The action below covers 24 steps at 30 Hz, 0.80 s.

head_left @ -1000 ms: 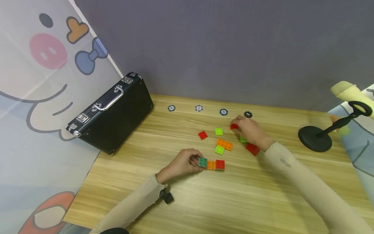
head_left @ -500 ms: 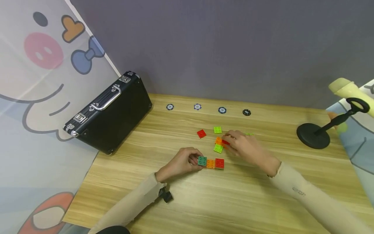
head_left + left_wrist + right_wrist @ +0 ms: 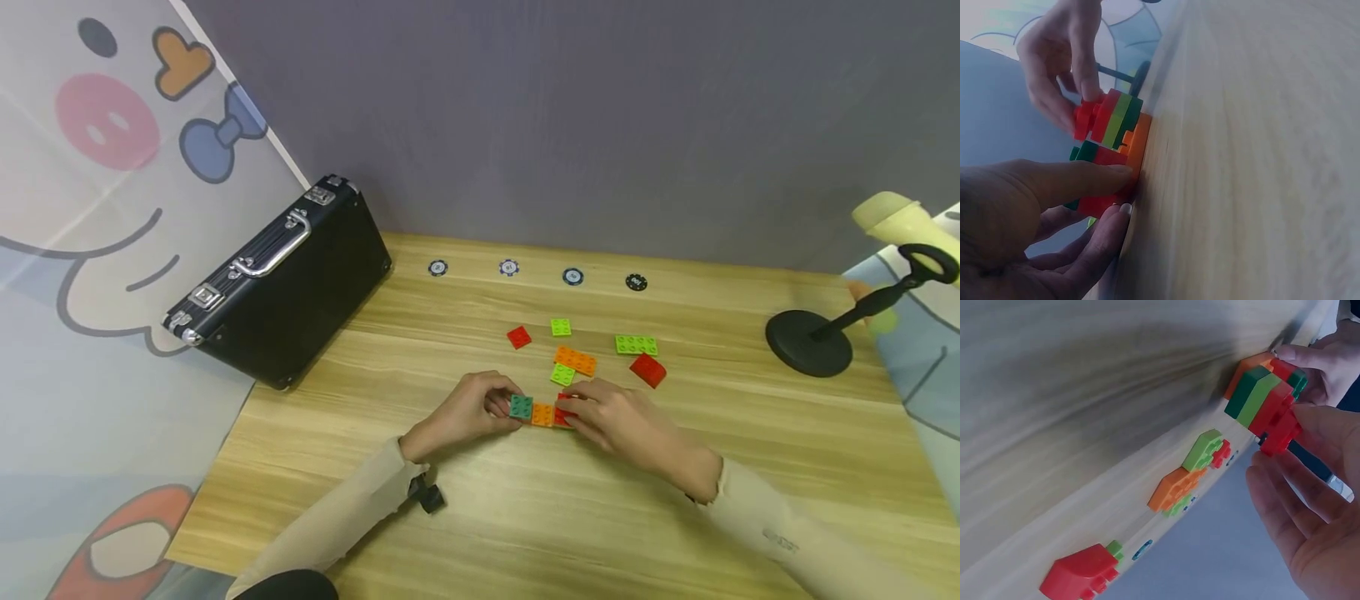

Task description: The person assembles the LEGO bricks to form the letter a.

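Note:
My left hand (image 3: 468,410) pinches the left end of a small toy-brick build, its thumb and fingertips low on the sides. The build has an orange base brick (image 3: 1139,139). On that left end sits a red brick (image 3: 1107,156) with a dark green brick (image 3: 521,407) on top. The other end carries a stack of dark green (image 3: 1249,389), lime (image 3: 1258,400) and red (image 3: 1270,407) bricks. Between thumb and fingers my right hand (image 3: 626,421) holds another red brick (image 3: 1283,431), slightly tilted, right at the top of that stack.
Behind the build lie loose lime (image 3: 561,327), red (image 3: 518,337) and orange (image 3: 576,361) bricks. A long lime brick (image 3: 636,345) and a red curved brick (image 3: 648,370) lie further right. Several poker chips (image 3: 573,276) line the back. A black case (image 3: 300,292) stands left, a microphone stand (image 3: 808,343) right.
My right hand has brought the red brick from the back right, over the loose orange brick, down to the build's right-hand stack. My left hand keeps its hold on the build.

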Available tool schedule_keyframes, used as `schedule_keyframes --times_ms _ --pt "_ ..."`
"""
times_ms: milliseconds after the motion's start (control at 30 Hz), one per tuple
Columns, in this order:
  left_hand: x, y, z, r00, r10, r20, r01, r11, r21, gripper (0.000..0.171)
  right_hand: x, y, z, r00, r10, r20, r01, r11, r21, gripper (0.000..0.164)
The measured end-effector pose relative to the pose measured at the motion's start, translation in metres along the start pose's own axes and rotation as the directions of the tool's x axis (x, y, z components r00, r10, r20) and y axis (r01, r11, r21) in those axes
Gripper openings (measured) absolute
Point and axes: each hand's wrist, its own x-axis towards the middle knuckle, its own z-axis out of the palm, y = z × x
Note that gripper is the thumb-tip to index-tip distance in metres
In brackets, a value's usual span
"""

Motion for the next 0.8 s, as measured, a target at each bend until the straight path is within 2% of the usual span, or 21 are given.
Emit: schedule_keyframes --times_ms 300,567,800 --pt "0.0007 0.0010 -0.0006 1.000 0.000 0.007 0.000 1.000 0.012 0.031 -0.0095 -0.0061 0.0004 1.000 0.024 -0.002 -0.024 1.000 0.010 0.027" --pt "0.0008 -0.0001 0.0003 1.000 0.004 0.013 -0.004 1.000 -0.004 0.031 -0.0083 -0.0092 0.0023 0.998 0.060 0.021 -0.061 0.996 0.060 0.028" --pt "0.0012 -0.0024 -0.0001 1.000 0.011 -0.002 -0.011 1.000 -0.011 0.031 -0.0057 -0.0103 0.0054 0.997 0.073 -0.007 -0.072 0.993 0.092 0.028"
